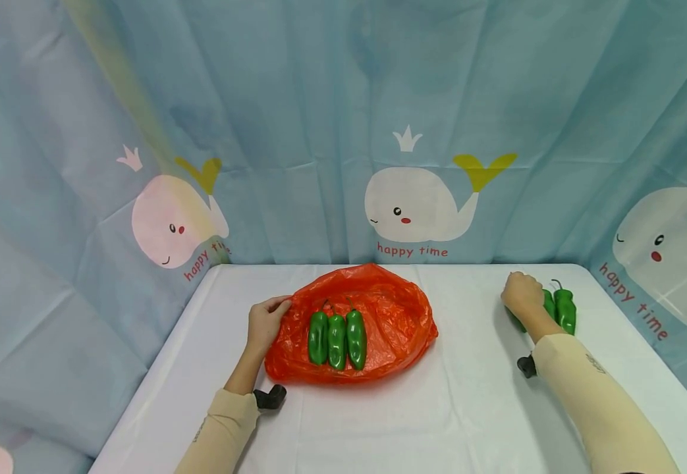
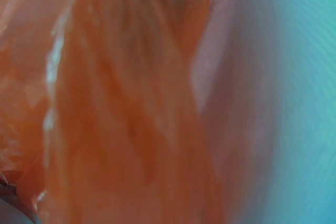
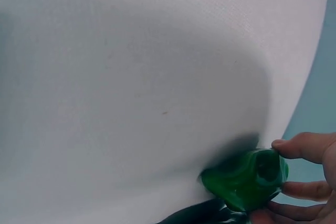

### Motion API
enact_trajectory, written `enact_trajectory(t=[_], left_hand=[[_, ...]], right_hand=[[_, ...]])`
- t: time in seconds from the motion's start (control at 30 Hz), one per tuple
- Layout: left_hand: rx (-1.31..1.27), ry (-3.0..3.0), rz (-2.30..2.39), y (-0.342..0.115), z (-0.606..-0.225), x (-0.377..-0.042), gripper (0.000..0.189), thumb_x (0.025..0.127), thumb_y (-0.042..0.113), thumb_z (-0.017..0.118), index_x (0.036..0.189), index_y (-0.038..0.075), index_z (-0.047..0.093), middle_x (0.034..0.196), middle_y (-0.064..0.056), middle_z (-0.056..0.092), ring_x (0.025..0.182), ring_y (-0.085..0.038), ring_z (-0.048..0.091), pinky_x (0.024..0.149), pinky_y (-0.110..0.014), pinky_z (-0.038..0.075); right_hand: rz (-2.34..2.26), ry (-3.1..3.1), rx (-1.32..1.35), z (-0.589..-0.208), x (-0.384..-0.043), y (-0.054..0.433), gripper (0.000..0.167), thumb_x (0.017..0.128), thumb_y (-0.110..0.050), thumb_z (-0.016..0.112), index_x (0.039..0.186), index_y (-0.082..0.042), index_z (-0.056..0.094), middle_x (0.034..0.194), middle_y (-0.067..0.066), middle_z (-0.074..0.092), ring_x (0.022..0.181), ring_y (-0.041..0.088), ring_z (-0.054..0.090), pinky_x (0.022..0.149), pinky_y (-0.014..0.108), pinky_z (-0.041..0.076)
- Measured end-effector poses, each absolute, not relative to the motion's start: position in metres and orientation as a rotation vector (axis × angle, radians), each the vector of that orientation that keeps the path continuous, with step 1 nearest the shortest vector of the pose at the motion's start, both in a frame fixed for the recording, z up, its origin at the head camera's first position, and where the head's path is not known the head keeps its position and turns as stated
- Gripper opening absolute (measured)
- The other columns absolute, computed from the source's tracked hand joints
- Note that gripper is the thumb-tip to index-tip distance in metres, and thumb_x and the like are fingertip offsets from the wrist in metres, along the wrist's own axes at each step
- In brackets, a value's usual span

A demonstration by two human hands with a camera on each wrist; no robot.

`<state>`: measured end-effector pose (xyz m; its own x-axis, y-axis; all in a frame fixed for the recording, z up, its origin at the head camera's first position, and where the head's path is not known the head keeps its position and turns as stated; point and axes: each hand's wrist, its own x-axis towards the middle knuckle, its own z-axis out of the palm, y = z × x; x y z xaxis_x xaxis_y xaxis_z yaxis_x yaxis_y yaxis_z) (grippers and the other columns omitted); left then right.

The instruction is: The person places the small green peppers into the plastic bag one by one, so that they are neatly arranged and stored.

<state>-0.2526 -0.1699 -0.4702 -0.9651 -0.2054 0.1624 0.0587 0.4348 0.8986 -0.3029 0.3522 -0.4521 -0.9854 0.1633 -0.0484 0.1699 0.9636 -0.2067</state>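
Observation:
Three green peppers [image 1: 336, 342] lie side by side in an open red plastic bag [image 1: 399, 352]. At the bag's left rim, my left hand [image 1: 265, 324] pinches the plastic between thumb and fingers. The blurred red plastic [image 2: 131, 119] fills much of the left wrist view. Far to the right, my right hand [image 1: 522, 293] grips another green pepper [image 3: 244, 179], thumb on one side and fingers on the other. That hand mostly hides it in the head view. Right beside it lie two more green peppers, one partly covered by the hand and one in plain sight [image 1: 565, 313].
A white-covered table [image 1: 373, 428] carries everything. Behind it and at both sides hangs a blue curtain [image 1: 319, 131] with printed whales. Dark wrist cameras [image 1: 271, 397] are strapped to both wrists. White tabletop separates the bag from the peppers at the right.

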Motion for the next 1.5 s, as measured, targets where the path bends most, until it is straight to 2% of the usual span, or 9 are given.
enact_trajectory(t=[0.23,0.4,0.5,0.67,0.77,1.0,1.07,1.3,1.5], left_hand=[[0.132,-2.431,-1.552,-0.17,-0.471,-0.253,0.025,0.095,0.02,0.063,0.11,0.003,0.074,0.107,-0.018,0.073,0.101,-0.026,0.065,0.075,-0.012,0.046],[0.137,-2.435,-1.556,-0.17,-0.472,-0.254,0.025,0.096,0.02,0.062,0.11,0.003,0.074,0.108,-0.018,0.073,0.102,-0.026,0.065,0.076,-0.012,0.046],[0.136,-2.437,-1.548,-0.17,-0.472,-0.255,0.026,0.096,0.02,0.061,0.111,0.003,0.074,0.108,-0.017,0.073,0.101,-0.025,0.065,0.077,-0.014,0.047],[0.136,-2.437,-1.551,-0.171,-0.471,-0.257,0.026,0.096,0.022,0.061,0.111,0.004,0.074,0.108,-0.017,0.073,0.1,-0.024,0.064,0.078,-0.015,0.048],[0.137,-2.438,-1.561,-0.172,-0.471,-0.257,0.026,0.096,0.022,0.062,0.111,0.004,0.074,0.109,-0.017,0.073,0.101,-0.024,0.064,0.077,-0.014,0.047],[0.133,-2.429,-1.579,-0.172,-0.473,-0.256,0.026,0.096,0.021,0.062,0.111,0.003,0.073,0.108,-0.018,0.073,0.101,-0.025,0.065,0.076,-0.013,0.047],[0.133,-2.432,-1.576,-0.171,-0.473,-0.256,0.027,0.096,0.021,0.062,0.112,0.002,0.073,0.109,-0.018,0.073,0.102,-0.025,0.065,0.076,-0.013,0.048],[0.137,-2.45,-1.585,-0.172,-0.471,-0.255,0.028,0.096,0.023,0.061,0.112,0.003,0.073,0.11,-0.017,0.072,0.104,-0.025,0.064,0.076,-0.012,0.046],[0.135,-2.449,-1.579,-0.172,-0.472,-0.254,0.028,0.096,0.022,0.061,0.113,0.003,0.072,0.111,-0.017,0.072,0.103,-0.025,0.064,0.075,-0.01,0.046]], right_hand=[[-0.447,3.071,0.275,-0.446,-0.299,0.352,0.036,0.09,-0.01,0.051,0.106,0.022,0.053,0.101,0.041,0.059,0.092,0.054,0.059,0.072,0.054,0.051],[-0.515,3.05,0.253,-0.438,-0.296,0.352,0.028,0.087,-0.013,0.056,0.092,0.015,0.056,0.085,0.032,0.062,0.076,0.041,0.06,0.062,0.045,0.05],[-0.55,3.038,0.274,-0.435,-0.295,0.352,0.03,0.088,-0.015,0.059,0.091,0.015,0.057,0.08,0.027,0.061,0.072,0.034,0.058,0.062,0.043,0.05],[-0.581,3.031,0.319,-0.433,-0.295,0.35,0.044,0.088,-0.018,0.063,0.107,0.021,0.054,0.092,0.032,0.062,0.079,0.037,0.06,0.069,0.046,0.051],[-0.605,3.021,0.332,-0.431,-0.296,0.349,0.047,0.089,-0.018,0.063,0.111,0.021,0.052,0.099,0.034,0.06,0.084,0.039,0.059,0.071,0.047,0.051],[-0.661,3.019,0.32,-0.424,-0.294,0.348,0.037,0.087,-0.02,0.065,0.098,0.014,0.054,0.089,0.026,0.058,0.082,0.038,0.056,0.072,0.049,0.047],[-0.678,3.031,0.304,-0.423,-0.293,0.349,0.038,0.087,-0.02,0.065,0.099,0.014,0.054,0.091,0.028,0.058,0.085,0.04,0.056,0.074,0.051,0.046],[-0.721,3.007,0.309,-0.416,-0.289,0.347,0.06,0.089,-0.024,0.063,0.127,0.019,0.045,0.119,0.04,0.052,0.106,0.053,0.053,0.086,0.061,0.044],[-0.746,2.972,0.303,-0.409,-0.287,0.345,0.068,0.09,-0.028,0.063,0.136,0.016,0.04,0.131,0.041,0.046,0.115,0.057,0.047,0.092,0.064,0.041]])
